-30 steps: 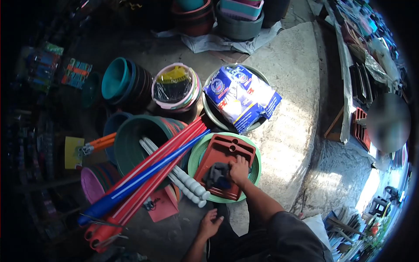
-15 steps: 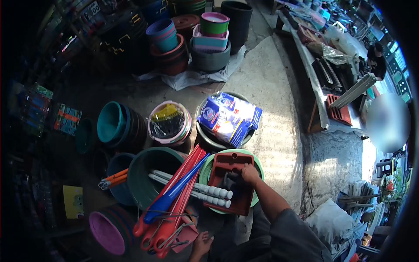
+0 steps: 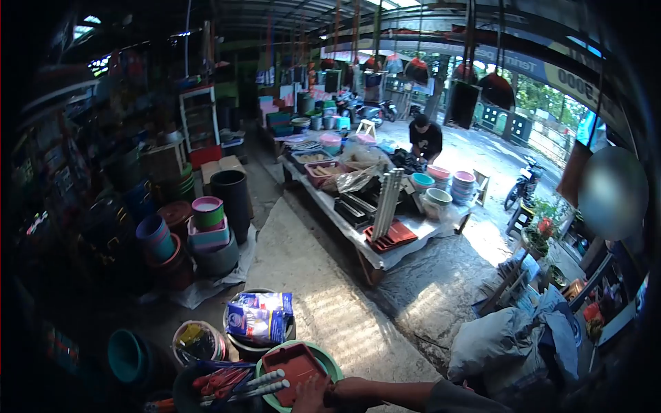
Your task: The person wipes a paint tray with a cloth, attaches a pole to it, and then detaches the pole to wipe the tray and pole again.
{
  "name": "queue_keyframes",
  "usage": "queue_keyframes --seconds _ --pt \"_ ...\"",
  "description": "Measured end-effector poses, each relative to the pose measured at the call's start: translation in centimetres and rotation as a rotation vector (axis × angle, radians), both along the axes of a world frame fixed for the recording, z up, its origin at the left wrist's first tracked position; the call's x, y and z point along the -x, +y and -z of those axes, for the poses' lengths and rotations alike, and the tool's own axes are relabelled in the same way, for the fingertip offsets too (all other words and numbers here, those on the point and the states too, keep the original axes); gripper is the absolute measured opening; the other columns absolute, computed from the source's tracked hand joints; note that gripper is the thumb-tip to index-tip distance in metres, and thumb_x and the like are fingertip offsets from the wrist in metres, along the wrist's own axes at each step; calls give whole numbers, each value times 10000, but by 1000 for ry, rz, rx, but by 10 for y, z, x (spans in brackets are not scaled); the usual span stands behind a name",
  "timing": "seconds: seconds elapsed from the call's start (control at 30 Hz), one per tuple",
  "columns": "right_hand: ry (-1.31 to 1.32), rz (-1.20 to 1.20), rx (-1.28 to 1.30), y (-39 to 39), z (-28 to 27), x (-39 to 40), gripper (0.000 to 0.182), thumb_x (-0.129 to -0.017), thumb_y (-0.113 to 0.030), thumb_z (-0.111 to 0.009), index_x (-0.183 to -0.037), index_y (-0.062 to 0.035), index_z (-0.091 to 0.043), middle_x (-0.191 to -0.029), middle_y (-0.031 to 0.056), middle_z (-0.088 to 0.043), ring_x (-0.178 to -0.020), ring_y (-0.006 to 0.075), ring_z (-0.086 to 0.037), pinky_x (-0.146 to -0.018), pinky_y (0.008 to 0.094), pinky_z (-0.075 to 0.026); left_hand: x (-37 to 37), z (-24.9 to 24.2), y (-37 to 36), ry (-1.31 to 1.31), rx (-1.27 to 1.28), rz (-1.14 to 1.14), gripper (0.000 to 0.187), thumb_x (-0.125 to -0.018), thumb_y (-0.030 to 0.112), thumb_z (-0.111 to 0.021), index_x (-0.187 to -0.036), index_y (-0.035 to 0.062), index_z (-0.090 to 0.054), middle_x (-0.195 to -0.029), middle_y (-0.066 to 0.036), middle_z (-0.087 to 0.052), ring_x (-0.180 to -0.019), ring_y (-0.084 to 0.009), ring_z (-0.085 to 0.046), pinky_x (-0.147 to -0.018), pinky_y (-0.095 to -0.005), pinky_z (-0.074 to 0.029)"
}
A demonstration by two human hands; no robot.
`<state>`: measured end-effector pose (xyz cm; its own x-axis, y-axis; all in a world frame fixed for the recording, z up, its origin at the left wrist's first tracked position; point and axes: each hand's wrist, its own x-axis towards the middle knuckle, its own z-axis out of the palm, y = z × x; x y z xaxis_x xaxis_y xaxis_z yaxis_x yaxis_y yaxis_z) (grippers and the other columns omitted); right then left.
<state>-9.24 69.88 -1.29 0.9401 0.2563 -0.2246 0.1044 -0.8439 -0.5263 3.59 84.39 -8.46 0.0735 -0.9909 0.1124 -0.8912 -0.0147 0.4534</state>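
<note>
Red tray: the rectangular brick-red plastic tray (image 3: 295, 366) lies across the mouth of the round pale-green plastic basin (image 3: 323, 352); we read the basin as its stand. Can't tell how deep it sits.
Left hand: our left hand (image 3: 311, 396) is over the tray's near end, fingers slightly bent, barely spread. We can't tell if they grip or just rest; if resting, likely to steady it.
Right hand: our right hand (image 3: 338, 392) is close against the left at that same end, forearm in from the right. Fingers in shadow and partly hidden; we can't tell how far they're open or what they hold.
White rods: the white rods with knobbed ends (image 3: 270, 380) slant in just beside the tray, bundled with red plastic handles (image 3: 220, 380), probably to save floor space.
Blue packs: the blue-and-white plastic packs (image 3: 260, 319) sit on a dark round tub (image 3: 253, 350) beyond the basin, presumably using it as a shelf.
</note>
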Motion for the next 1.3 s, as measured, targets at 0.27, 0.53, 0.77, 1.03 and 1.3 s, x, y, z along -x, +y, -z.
queue_keyframes --seconds 0.27,0.53,0.77,1.03,1.3 --pt "-386 438 157 3 -4 147 232 -753 -199 -567 -945 -70 -572 -918 137 -583 -865 324 -592 -754 414 -481 62 3 -74 661 -380 507 711 -648 117 -676 -1317 68 -437 -997 -93 -615 -872 -211 -576 -794 -322 -474" --pt "-782 1684 -201 65 -3 304 311 -607 -97 -605 -905 -39 -538 -976 181 -594 -958 353 -570 -838 393 -472 186 30 -22 1132 -297 -63 522 -751 141 -724 -1194 4 -486 -1050 -93 -571 -936 -188 -545 -801 -301 -473" --pt "-665 1627 -580 112 36 335 395 -709 -113 -621 -1093 -77 -536 -1149 147 -548 -1049 266 -531 -936 410 -399 267 -37 24 1174 -260 -330 397 -890 307 -586 -1189 55 -516 -1020 -70 -582 -910 -165 -545 -776 -292 -467" --pt "-362 944 -238 173 -6 290 499 -720 -389 -679 -1155 -160 -591 -1226 150 -488 -1149 294 -436 -997 479 -280 249 -50 72 1660 215 -336 414 -946 300 -475 -1246 16 -445 -1121 -108 -543 -991 -189 -537 -880 -320 -441" --pt "-321 735 -34 226 -7 178 417 -841 -421 -543 -1208 -224 -568 -1149 166 -509 -1048 347 -468 -897 458 -354 187 -65 159 1416 396 -450 404 -985 270 -367 -1300 19 -387 -1185 -97 -497 -1056 -203 -498 -927 -329 -413"
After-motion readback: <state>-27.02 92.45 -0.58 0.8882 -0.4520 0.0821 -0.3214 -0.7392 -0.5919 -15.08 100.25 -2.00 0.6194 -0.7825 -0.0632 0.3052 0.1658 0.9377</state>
